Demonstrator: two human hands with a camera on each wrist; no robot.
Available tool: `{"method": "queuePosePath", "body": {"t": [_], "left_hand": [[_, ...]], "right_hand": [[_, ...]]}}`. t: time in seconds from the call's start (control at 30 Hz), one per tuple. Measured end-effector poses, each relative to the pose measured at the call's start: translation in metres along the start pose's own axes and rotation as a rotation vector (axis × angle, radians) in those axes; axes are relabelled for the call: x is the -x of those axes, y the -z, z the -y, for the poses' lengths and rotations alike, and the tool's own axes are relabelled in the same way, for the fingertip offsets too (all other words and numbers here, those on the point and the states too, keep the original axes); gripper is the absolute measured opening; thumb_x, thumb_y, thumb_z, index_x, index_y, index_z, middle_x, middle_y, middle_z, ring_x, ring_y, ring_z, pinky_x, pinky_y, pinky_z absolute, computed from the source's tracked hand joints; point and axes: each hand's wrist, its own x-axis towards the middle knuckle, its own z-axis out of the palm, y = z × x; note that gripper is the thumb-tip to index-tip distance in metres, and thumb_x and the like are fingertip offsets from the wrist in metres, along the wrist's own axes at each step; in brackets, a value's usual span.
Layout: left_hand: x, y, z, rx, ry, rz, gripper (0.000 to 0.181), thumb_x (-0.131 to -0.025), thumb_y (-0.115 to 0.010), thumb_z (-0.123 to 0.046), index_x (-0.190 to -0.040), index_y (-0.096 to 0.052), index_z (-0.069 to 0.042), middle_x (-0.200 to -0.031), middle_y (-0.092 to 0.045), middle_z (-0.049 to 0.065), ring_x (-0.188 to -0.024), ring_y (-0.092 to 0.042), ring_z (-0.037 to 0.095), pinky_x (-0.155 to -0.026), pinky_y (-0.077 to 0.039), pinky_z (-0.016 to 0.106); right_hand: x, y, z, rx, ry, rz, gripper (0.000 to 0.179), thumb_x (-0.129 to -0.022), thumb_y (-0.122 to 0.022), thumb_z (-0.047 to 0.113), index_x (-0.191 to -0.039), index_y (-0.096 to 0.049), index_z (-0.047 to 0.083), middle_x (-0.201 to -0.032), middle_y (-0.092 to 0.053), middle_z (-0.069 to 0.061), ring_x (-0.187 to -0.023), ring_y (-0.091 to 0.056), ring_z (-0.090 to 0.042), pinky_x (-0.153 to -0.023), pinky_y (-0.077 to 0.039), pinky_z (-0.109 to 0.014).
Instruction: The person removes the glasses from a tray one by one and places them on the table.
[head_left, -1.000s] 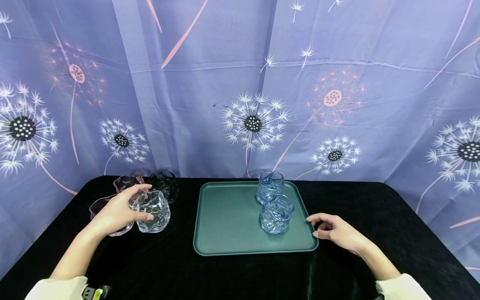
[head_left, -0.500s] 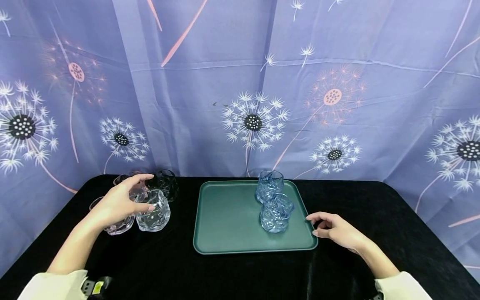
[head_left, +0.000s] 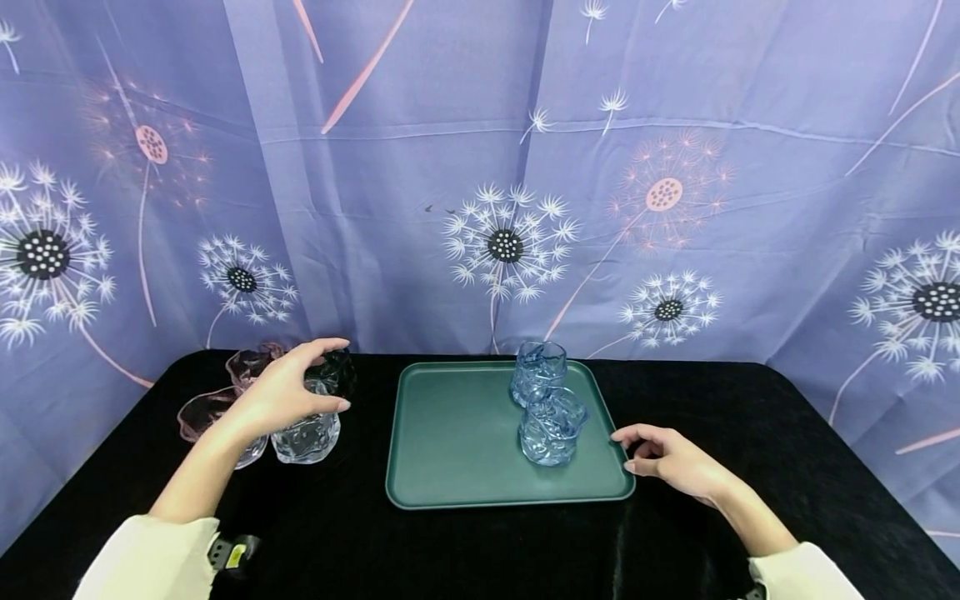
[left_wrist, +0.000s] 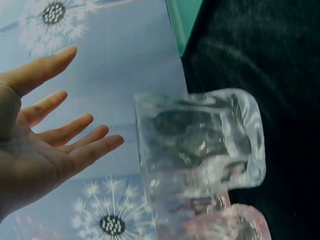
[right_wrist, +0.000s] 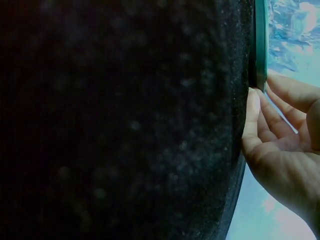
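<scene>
My left hand (head_left: pixel 281 400) hovers over a group of wavy glasses at the table's left, thumb and fingers spread. Just under it is a clear glass (head_left: pixel 306 443), and a dark, smoky glass (head_left: pixel 343 375) shows behind the fingertips. Nothing lies in the palm in the left wrist view, where the clear glass (left_wrist: pixel 200 142) stands beyond the fingers. On the right, my right hand (head_left: pixel 675 462) pinches the right rim of a green tray (head_left: pixel 450 437) between thumb and fingers. Two blue glasses, one farther back (head_left: pixel 537 375) and one nearer (head_left: pixel 551 433), stand on the tray.
Two pinkish glasses, one in front (head_left: pixel 197 412) and one behind (head_left: pixel 243 362), stand left of the left hand, with another clear glass (head_left: pixel 251 452) partly hidden by the wrist. A black cloth (head_left: pixel 480 550) covers the table. Behind hangs a blue dandelion-print curtain (head_left: pixel 420 208).
My left hand has left the clear glass's side and moved right, over it and towards the dark glass. The right hand and tray stay where they were.
</scene>
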Motion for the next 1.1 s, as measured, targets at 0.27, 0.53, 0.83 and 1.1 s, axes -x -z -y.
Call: {"method": "queuePosePath", "body": {"t": [0.27,0.53,0.83,1.1], "left_hand": [[-0.016,-0.023,-0.011,-0.022,-0.066,-0.016,0.066,-0.079,-0.071,-0.026,-0.134,-0.041,-0.005,-0.133,-0.042,0.021,-0.116,-0.041,0.042,-0.091,-0.035,0.055],[-0.036,-0.047,-0.017,-0.002,-0.084,0.033,0.064,-0.081,-0.069,-0.025,-0.135,-0.041,-0.005,-0.135,-0.041,0.019,-0.121,-0.039,0.039,-0.094,-0.033,0.054],[-0.052,-0.066,-0.033,0.049,-0.083,0.092,0.068,-0.082,-0.068,-0.027,-0.139,-0.036,-0.006,-0.138,-0.038,0.017,-0.125,-0.035,0.035,-0.097,-0.032,0.052],[-0.065,-0.084,-0.042,0.089,-0.029,0.101,0.073,-0.082,-0.069,-0.028,-0.141,-0.032,-0.007,-0.141,-0.033,0.017,-0.126,-0.034,0.034,-0.098,-0.033,0.050]], "right_hand": [[0.000,0.000,0.000,-0.008,-0.006,0.008,0.038,-0.083,-0.065,0.006,-0.118,-0.053,-0.005,-0.103,-0.052,-0.017,-0.078,-0.054,-0.019,-0.065,-0.048,-0.027],[0.000,0.000,0.000,-0.003,-0.008,0.004,0.038,-0.083,-0.065,0.007,-0.118,-0.053,-0.004,-0.103,-0.052,-0.017,-0.078,-0.054,-0.018,-0.065,-0.048,-0.026],[0.001,0.000,0.000,-0.012,0.000,0.003,0.038,-0.082,-0.065,0.006,-0.117,-0.053,-0.005,-0.103,-0.052,-0.017,-0.078,-0.054,-0.018,-0.065,-0.048,-0.026],[0.000,0.000,0.000,-0.015,-0.001,0.004,0.039,-0.082,-0.065,0.007,-0.117,-0.053,-0.005,-0.103,-0.052,-0.017,-0.078,-0.054,-0.019,-0.065,-0.048,-0.026]]}}
